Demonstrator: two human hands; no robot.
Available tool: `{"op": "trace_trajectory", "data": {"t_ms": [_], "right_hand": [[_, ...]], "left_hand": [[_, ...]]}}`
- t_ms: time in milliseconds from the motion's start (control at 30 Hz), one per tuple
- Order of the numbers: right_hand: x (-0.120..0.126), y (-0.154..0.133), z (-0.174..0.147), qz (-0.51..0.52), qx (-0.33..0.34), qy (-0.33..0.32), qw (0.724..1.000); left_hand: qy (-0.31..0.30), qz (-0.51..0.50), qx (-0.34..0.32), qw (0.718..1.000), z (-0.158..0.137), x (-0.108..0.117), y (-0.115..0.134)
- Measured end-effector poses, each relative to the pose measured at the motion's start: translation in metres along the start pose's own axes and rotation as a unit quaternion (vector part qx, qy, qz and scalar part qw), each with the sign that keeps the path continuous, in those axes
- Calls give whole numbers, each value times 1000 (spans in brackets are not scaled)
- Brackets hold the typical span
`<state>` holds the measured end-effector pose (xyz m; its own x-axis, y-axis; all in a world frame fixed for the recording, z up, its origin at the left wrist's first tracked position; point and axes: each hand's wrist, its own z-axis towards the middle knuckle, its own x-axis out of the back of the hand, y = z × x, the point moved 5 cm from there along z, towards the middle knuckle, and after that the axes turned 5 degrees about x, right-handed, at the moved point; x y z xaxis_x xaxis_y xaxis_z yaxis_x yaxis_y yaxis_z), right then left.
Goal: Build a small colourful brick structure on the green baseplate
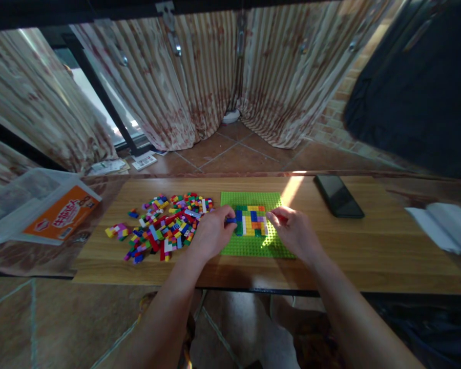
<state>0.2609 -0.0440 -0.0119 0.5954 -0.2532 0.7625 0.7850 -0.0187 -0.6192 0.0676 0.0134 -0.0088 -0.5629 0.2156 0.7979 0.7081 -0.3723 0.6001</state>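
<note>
A green baseplate [230,248] lies on the wooden table, with a block of colourful toy bricks [249,221] built up in its middle. At the left side of that block, my left hand [212,230] pinches a blue brick [231,221] between thumb and fingertips. My right hand [294,228] is closed in a pinch at the block's right edge, above the plate; anything between its fingertips is hidden or too small to make out. Left of the plate spreads a heap of loose bricks [176,225] in many colours, partly behind my left hand.
A black phone [338,196] lies on the table [392,241] at the right. Beyond the left end stands a clear plastic box [34,189] with an orange label. White paper [441,225] lies by the right end. Curtains [200,77] hang behind.
</note>
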Motion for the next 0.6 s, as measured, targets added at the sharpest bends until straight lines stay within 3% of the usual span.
{"op": "trace_trajectory", "data": {"t_ms": [300, 600], "right_hand": [[-3, -4, -2, -18, 15, -6, 1000], [-10, -6, -2, -38, 24, 14, 999]], "left_hand": [[45, -10, 70, 996, 6, 23, -34], [61, 45, 75, 994, 0, 51, -59]]}}
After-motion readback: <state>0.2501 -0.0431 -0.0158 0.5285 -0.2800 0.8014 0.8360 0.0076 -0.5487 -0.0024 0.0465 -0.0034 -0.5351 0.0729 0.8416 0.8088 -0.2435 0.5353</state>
